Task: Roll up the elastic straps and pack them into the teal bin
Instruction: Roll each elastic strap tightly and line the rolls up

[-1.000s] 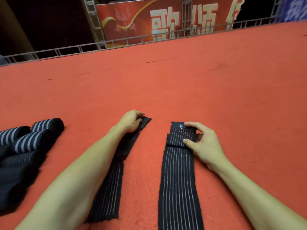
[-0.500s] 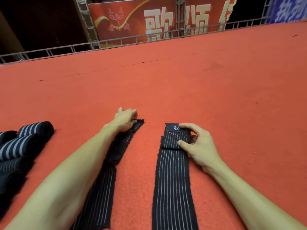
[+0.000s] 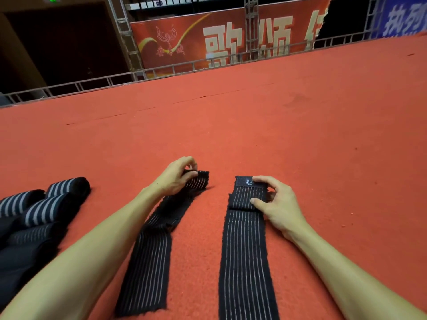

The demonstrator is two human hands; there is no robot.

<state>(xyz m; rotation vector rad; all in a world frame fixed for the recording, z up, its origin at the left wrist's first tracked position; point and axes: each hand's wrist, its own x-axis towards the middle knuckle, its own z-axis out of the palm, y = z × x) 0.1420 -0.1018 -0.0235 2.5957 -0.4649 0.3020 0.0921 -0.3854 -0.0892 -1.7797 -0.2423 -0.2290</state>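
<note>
Red carpet underneath, my left hand pinches one strap end, right hand grips the other strap; I should roll tight, edges aligned. No bin visible.

I'm on a stage in a dark hall: red carpet runs from near me to the far edge, a metal railing and truss rise behind it, and red banner with large characters hangs beyond.

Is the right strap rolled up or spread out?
Mostly spread. The right hand pinches a short roll at the far end of the right strap; the rest lies flat.
</note>
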